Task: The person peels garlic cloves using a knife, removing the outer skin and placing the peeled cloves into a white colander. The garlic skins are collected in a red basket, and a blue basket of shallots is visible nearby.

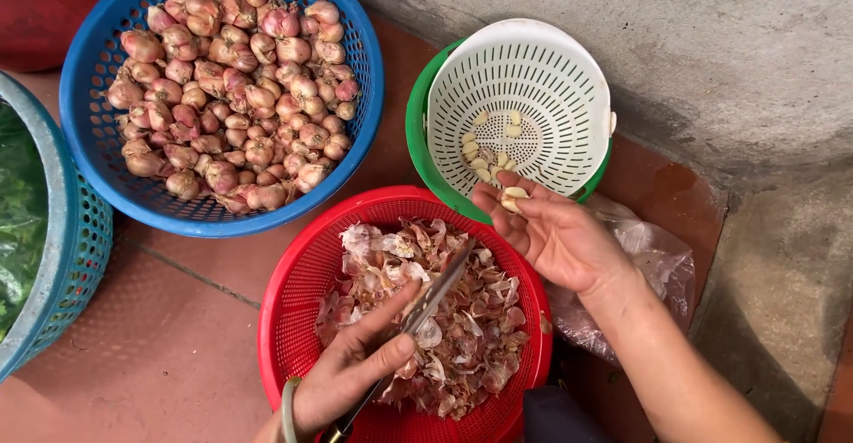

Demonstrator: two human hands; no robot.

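The blue basket [84, 132] at the upper left, the largest thing on the tiled floor [169, 336], is heaped with unpeeled pink garlic bulbs [233, 87]. Below it to the right sits the red basket [284, 319], filled with papery peelings [444, 319]. A teal basket [62, 256] of greens shows at the left edge. Above the red one, a white colander [533, 70] rests inside a green basket [418, 132] and holds a few peeled cloves [484, 154]. A crumpled plastic bag [662, 265] lies under the right forearm.

The right hand [560, 234] is spread palm up over the near rim of the colander, with peeled cloves [513, 198] lying loose on the fingers, not pinched. The left hand [355, 367] is closed around the handle of a knife [435, 296], thumb along it, the blade lying across the peelings.

To do this well, the palm likely needs to tilt well over the colander's bowl so the cloves roll in rather than off the rim, and the blade is best kept low and pointed away from the open hand.
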